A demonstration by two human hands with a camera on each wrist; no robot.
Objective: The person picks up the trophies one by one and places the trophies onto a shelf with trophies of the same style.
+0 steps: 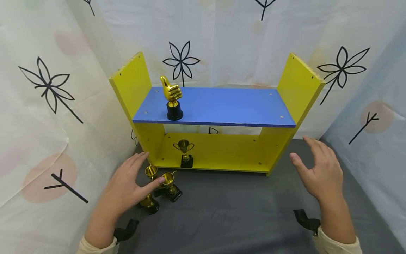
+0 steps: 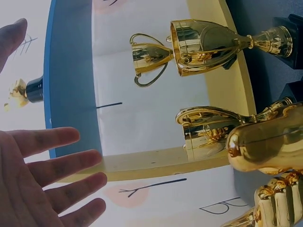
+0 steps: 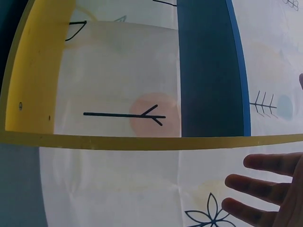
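My left hand (image 1: 130, 187) hovers over a group of gold trophies on the grey surface, thumb and fingers spread, nothing held. Below it stand two gold cup trophies (image 1: 168, 179) on black bases and a gold thumbs-up trophy (image 2: 265, 144), which the hand partly covers in the head view. Off to the right, my right hand (image 1: 325, 173) is in the air near the shelf's right side panel, fingers apart and holding nothing. A thumbs-up trophy (image 1: 172, 97) stands upright at the left of the blue shelf board (image 1: 228, 106). Another cup trophy (image 1: 185, 151) stands on the yellow bottom board.
The two-level shelf unit has yellow side panels (image 1: 299, 88) rising above the blue board. Behind and beside it hang white cloths (image 1: 231, 42) with printed leaves. Grey cloth (image 1: 222, 208) covers the surface in front. A dark wrist strap piece (image 1: 306, 220) juts from each wrist.
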